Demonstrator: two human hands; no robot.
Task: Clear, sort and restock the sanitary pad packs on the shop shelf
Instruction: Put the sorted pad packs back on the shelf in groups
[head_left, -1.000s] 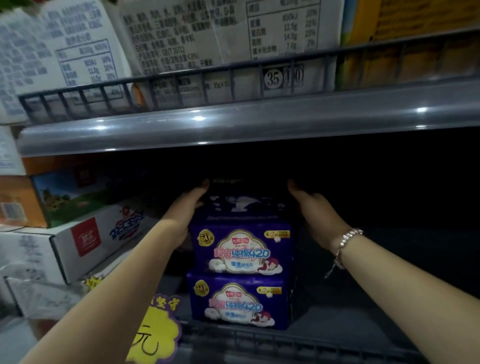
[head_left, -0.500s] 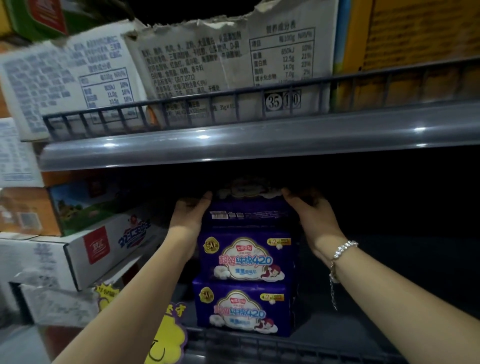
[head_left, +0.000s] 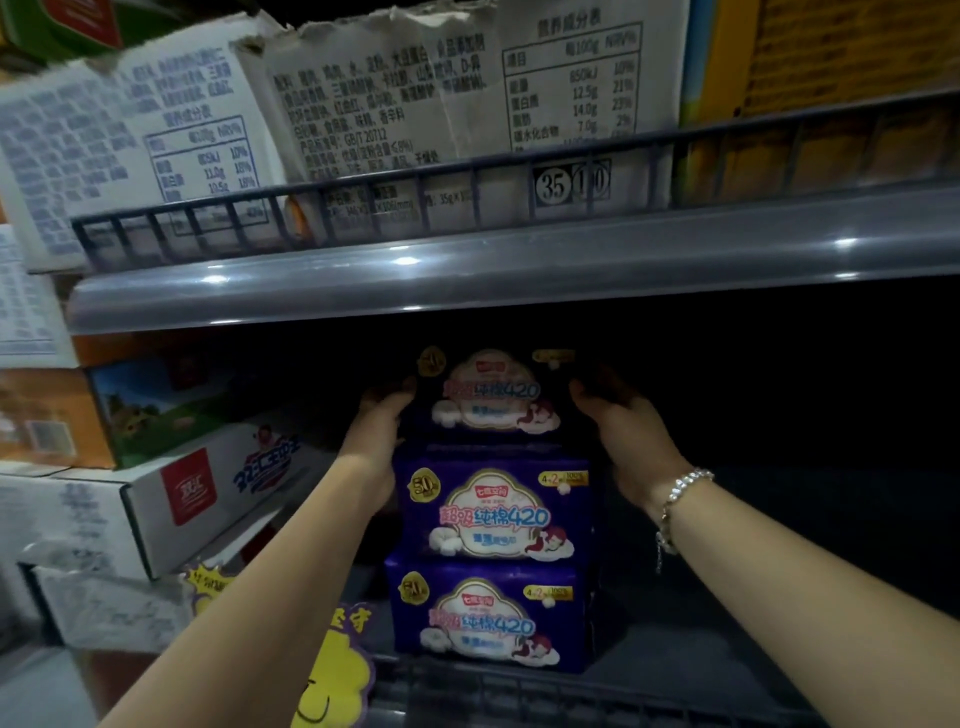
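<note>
Three purple sanitary pad packs form a stack on the dark lower shelf. The top pack (head_left: 493, 392) now faces me with its front label, in deep shade. My left hand (head_left: 382, 431) grips its left side and my right hand (head_left: 621, 426), with a bead bracelet on the wrist, grips its right side. Under it sit the middle pack (head_left: 493, 512) and the bottom pack (head_left: 485, 618), both upright with labels forward.
A grey shelf lip (head_left: 519, 260) with a wire rail hangs just above the stack. Cardboard cartons (head_left: 171, 493) pile up on the left. A yellow price tag (head_left: 332, 675) hangs on the front rail (head_left: 519, 696). The shelf floor (head_left: 753, 597) to the right of the stack is dark.
The top pack lay flat with its narrow side toward me; both hands have tipped it upright so its front label faces out. My view has shifted slightly downward and closer.
</note>
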